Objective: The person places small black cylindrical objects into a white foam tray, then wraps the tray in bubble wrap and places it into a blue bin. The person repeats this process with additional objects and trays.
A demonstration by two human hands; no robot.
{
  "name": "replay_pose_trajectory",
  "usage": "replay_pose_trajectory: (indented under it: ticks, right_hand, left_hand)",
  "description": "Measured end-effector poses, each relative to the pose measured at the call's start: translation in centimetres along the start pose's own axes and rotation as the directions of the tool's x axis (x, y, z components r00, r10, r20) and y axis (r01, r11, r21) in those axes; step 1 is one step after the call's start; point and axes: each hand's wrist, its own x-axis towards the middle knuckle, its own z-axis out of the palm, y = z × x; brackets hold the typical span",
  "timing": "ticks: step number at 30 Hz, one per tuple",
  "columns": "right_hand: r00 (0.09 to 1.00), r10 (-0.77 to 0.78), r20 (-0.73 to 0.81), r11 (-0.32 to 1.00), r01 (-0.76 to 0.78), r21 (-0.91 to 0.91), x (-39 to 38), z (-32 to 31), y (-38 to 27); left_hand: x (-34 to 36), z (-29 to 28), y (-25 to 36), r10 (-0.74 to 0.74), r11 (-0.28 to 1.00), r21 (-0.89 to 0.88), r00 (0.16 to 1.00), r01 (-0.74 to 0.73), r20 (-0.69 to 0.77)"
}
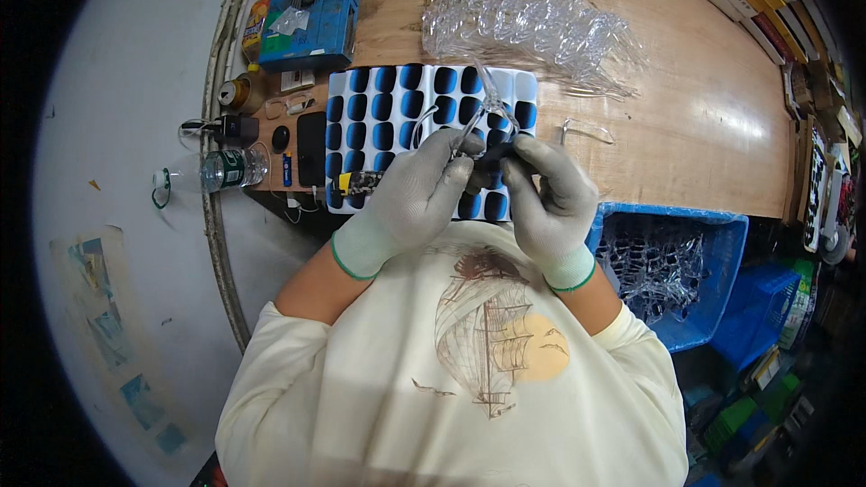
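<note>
My left hand [410, 188], in a white knit glove with a green cuff, is closed on a clear plastic glasses frame [492, 101] whose temples stick up and away from me. My right hand [552, 200], gloved alike, pinches a dark lens [494, 159] against the frame's rim. My fingers hide most of the rim, so how the lens sits in it cannot be told. Under both hands lies a white sheet [431, 81] with rows of dark lenses shading from black to blue. A small black and yellow piece [359, 182] rests near my left wrist.
A pile of clear glasses frames [528, 27] lies at the back; a single clear frame [588, 132] is to the right. A blue crate [729, 252] holds more frames. At left are a blue box [311, 18], a phone [311, 149] and a plastic bottle [194, 171].
</note>
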Motion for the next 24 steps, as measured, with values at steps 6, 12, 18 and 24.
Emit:
replay_pose_trajectory:
  ticks: [6, 12, 18, 24]
  right_hand:
    - [0.999, 0.048, 0.026, 0.997, -0.050, 0.063, 0.7, -1.1, -0.4]
    - [0.774, 0.437, 0.457, 0.651, -0.623, 0.433, 1.9, -2.8, 0.4]
    - [0.713, 0.462, 0.528, 0.683, -0.666, 0.301, 3.0, -3.4, 0.4]
    - [0.712, 0.463, 0.527, 0.735, -0.641, 0.221, 2.7, -3.7, 0.0]
  left_hand:
    - [-0.4, 1.4, 0.8, 0.018, 0.999, 0.032, 0.999, -0.017, -0.030]
    - [-1.2, 1.6, 0.6, 0.005, 1.000, -0.022, 1.000, -0.006, -0.006]
    - [-1.5, 1.6, 0.7, -0.062, 0.985, -0.157, 0.998, 0.066, 0.032]
    - [-2.1, 1.9, 1.0, -0.056, 0.984, -0.166, 0.998, 0.062, 0.040]
